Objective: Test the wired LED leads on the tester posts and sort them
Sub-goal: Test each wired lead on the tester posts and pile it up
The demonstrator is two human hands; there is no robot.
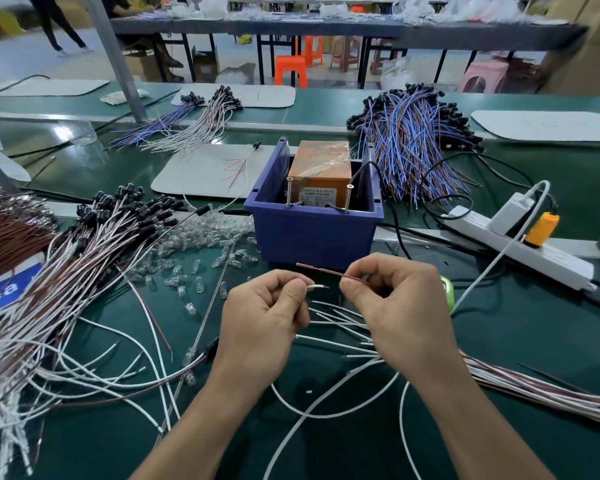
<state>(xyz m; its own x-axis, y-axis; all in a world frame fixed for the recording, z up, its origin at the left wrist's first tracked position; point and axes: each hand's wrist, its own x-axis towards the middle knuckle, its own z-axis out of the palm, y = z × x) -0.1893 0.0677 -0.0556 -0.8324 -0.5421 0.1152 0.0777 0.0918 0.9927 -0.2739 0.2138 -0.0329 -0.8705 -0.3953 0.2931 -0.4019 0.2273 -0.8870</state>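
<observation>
My left hand [264,318] pinches the stripped end of a white lead [317,287] between thumb and forefinger. My right hand [400,306] pinches a brown lead [321,270], whose free end points left toward the blue bin [312,233]. Both hands hover just in front of that bin. Inside it sits the orange tester [321,171], with two upright screw posts [289,192] [348,197] at its front. More white lead ends [340,323] fan out under my hands.
A large heap of white-and-brown leads with black caps [94,244] lies at left, and loose clear LEDs [201,244] are scattered beside it. Blue-and-brown leads [413,143] are piled behind the bin. A white power strip [520,244] lies at right. A bundle of leads [551,393] runs off the right edge.
</observation>
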